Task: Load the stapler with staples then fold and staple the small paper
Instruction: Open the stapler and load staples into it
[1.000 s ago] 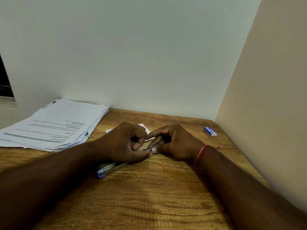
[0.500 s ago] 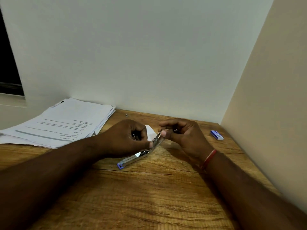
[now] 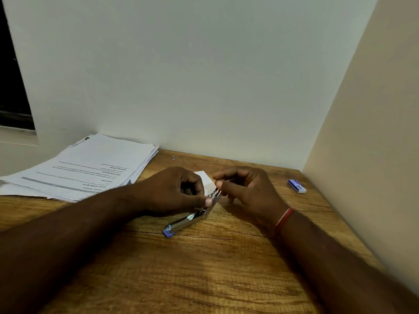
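"Stapler (image 3: 190, 220), the small chrome one with the blue plastic tip: where is it?"

"On the wooden table (image 3: 204, 268) between my hands, swung open at the hinge. Its blue end lies on the wood towards me; the other half tilts up towards the back wall."

"Your fingers?"

"My left hand (image 3: 172, 191) is curled over the hinge end, thumb tip pressed against the metal. My right hand (image 3: 247, 189) pinches the raised end between thumb and forefinger, the other fingers loosely bent."

"Any staples in the channel?"

"I cannot tell; my fingers cover it. The small blue and white staple box (image 3: 297, 185) lies near the right wall, well apart from my hands. What it holds I cannot tell either."

"And the small white paper (image 3: 206, 179)?"

"Flat on the table just behind the stapler, partly hidden by my left knuckles."

"Anything else?"

"A stack of printed white sheets (image 3: 90, 168) at the far left by the back wall, a tiny metal bit (image 3: 173, 157) near that wall, and a red thread band (image 3: 282, 220) on my right wrist."
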`<action>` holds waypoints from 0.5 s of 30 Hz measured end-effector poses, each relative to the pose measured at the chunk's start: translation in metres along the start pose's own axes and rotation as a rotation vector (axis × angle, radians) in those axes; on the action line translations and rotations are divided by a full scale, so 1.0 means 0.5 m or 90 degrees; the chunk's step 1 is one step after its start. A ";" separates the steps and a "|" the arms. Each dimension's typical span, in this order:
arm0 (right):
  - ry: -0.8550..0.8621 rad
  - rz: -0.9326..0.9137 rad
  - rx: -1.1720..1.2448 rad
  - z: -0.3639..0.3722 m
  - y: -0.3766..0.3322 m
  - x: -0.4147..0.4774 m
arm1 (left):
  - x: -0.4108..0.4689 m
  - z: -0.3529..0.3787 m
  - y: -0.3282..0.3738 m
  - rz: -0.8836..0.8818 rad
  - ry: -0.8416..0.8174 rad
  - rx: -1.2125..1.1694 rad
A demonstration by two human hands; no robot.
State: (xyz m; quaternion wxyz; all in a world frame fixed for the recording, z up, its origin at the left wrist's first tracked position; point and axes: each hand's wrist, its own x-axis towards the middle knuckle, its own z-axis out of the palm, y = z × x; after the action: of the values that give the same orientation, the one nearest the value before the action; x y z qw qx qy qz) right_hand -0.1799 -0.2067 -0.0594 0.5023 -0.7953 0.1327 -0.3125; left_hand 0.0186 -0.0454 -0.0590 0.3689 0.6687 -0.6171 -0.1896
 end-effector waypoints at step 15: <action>0.092 -0.041 0.072 -0.010 0.002 0.014 | 0.006 0.011 0.019 -0.042 0.065 -0.075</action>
State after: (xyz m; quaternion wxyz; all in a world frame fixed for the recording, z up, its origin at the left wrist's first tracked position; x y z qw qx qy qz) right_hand -0.1774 -0.2142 -0.0562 0.5253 -0.7449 0.1251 -0.3918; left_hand 0.0087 -0.0492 -0.0550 0.4321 0.6747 -0.5627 -0.2035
